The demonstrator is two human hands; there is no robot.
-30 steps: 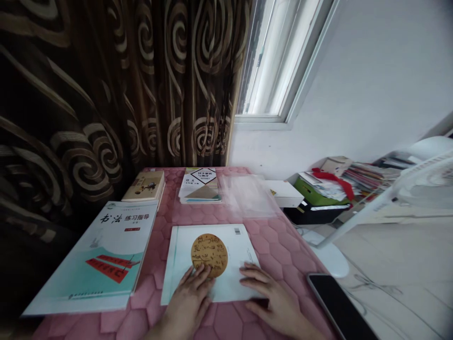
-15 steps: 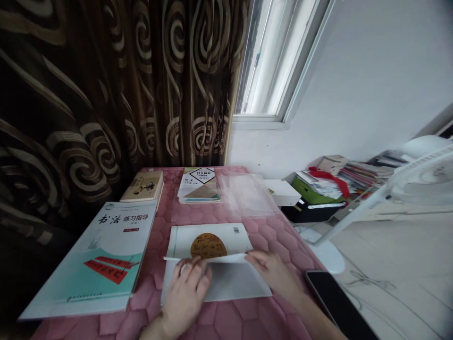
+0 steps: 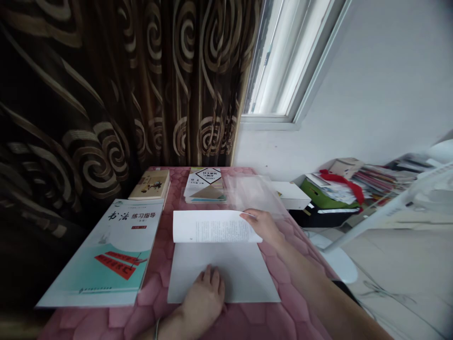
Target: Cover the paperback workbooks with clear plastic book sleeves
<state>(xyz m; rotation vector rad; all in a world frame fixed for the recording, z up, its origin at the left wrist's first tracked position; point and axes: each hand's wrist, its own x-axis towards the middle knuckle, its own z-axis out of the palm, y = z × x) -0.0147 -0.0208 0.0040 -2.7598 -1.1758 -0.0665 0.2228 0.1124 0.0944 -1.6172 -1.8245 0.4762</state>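
Beyond our left fingers (image 3: 215, 278), flat and empty on the pale leaf (image 3: 246, 271), the raised book pages (image 3: 215, 228) run rightward to our pinching right fingers (image 3: 249, 216).

Fine print on the raised page (image 3: 215, 226) of an open book (image 3: 247, 274) runs too small to read, as does the line along the foot of a calligraphy practice guide (image 3: 102, 252). The right forearm (image 3: 311, 278), cropped by the bottom edge like the left forearm (image 3: 170, 328), covers most of a black phone (image 3: 345, 286). At right, a blurred white fan (image 3: 368, 226) is sliced by the frame; the curtain (image 3: 141, 85) and window (image 3: 283, 61) run out above.
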